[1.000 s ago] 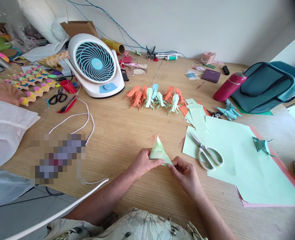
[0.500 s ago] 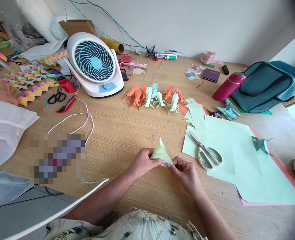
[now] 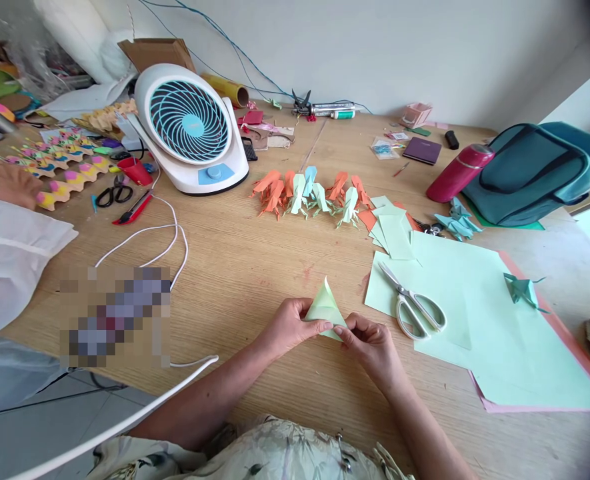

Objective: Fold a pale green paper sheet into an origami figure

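A small folded sheet of pale green paper (image 3: 327, 308) is pinched between my two hands above the table, its pointed tip upward and slightly curled. My left hand (image 3: 295, 323) grips its left side, thumb across the lower front. At the lower right corner, my right hand (image 3: 369, 339) pinches the paper between thumb and fingers. The fingertips behind the paper are hidden. To the right, white-handled scissors (image 3: 413, 301) lie partly open on large pale green sheets (image 3: 519, 347). Beyond my hands stands a row of orange, green and blue folded paper figures (image 3: 319, 193).
A white fan (image 3: 189, 133) stands at the back left. Cut paper pieces (image 3: 393, 233), a pink bottle (image 3: 459, 172) and a teal bag (image 3: 529, 173) are on the right. At far left another person's hand (image 3: 7, 183) rests near painted strips. A white cable (image 3: 125, 420) crosses the lower left.
The paper has shifted slightly right, and my left thumb has slid with it toward my right fingertips. Both hands still hold it. Everything else looks the same.
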A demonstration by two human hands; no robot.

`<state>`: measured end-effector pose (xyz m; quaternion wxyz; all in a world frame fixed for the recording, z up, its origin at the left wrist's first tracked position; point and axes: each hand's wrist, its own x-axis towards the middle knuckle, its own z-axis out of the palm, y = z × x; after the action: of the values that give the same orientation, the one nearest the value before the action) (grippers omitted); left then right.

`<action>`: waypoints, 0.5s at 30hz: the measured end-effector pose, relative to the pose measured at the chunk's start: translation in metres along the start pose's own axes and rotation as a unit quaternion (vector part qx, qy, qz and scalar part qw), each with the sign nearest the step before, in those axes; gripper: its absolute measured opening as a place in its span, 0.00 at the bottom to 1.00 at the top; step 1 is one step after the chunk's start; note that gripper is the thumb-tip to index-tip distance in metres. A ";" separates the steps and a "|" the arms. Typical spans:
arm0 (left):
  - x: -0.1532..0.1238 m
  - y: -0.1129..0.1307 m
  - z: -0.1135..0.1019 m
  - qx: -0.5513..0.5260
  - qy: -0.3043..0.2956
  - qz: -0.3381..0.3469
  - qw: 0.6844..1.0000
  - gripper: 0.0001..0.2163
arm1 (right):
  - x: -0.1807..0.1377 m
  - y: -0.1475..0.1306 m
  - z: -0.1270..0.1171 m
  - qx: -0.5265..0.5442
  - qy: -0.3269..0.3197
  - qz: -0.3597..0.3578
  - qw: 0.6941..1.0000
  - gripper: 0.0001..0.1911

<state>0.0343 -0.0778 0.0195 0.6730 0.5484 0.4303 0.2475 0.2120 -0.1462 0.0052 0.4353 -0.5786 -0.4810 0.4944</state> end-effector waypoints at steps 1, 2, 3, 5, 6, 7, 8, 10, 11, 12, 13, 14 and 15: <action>0.000 0.001 -0.001 -0.012 -0.003 -0.004 1.000 0.13 | 0.000 0.000 0.000 0.000 0.002 0.004 1.000 0.20; 0.000 0.001 -0.002 -0.021 -0.004 -0.007 1.000 0.14 | 0.000 0.000 0.000 -0.001 0.002 0.007 1.000 0.20; 0.001 0.001 -0.002 -0.024 -0.003 -0.009 1.000 0.14 | -0.001 -0.001 0.000 0.000 0.002 0.010 1.000 0.20; 0.001 0.001 -0.004 -0.014 0.004 -0.009 1.000 0.14 | -0.001 -0.001 -0.001 0.004 -0.001 0.012 1.000 0.19; 0.001 0.000 -0.004 -0.005 0.009 -0.007 1.000 0.14 | -0.001 -0.001 0.000 0.008 -0.004 0.012 1.000 0.19; 0.002 -0.001 -0.004 0.005 0.014 -0.004 1.000 0.14 | -0.001 -0.001 0.000 0.014 -0.007 0.012 1.000 0.19; 0.002 -0.002 -0.004 0.014 0.016 -0.002 1.000 0.14 | 0.000 -0.002 0.000 0.020 -0.008 0.011 1.000 0.19; 0.002 -0.005 -0.003 0.029 0.013 0.004 0.999 0.14 | 0.000 -0.003 0.001 0.025 -0.008 0.006 1.000 0.20; 0.002 -0.007 -0.003 0.033 0.008 0.007 0.999 0.14 | 0.001 -0.004 0.001 0.021 -0.006 0.003 1.000 0.21; 0.002 -0.008 -0.002 0.036 0.004 0.009 0.999 0.14 | 0.001 -0.004 0.002 0.016 -0.002 0.001 1.000 0.22; 0.002 -0.009 -0.001 0.038 0.002 0.011 0.999 0.14 | 0.001 -0.005 0.002 0.010 0.001 -0.002 1.000 0.22; 0.002 -0.010 -0.001 0.039 0.001 0.014 0.999 0.14 | 0.001 -0.006 0.003 0.006 0.004 -0.005 1.000 0.23; 0.002 -0.010 0.000 0.036 0.000 0.017 0.999 0.14 | 0.001 -0.006 0.003 0.004 0.007 -0.006 1.000 0.23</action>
<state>0.0336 -0.0788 0.0097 0.6484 0.5796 0.4297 0.2430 0.2086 -0.1440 0.0102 0.4439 -0.5774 -0.4798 0.4892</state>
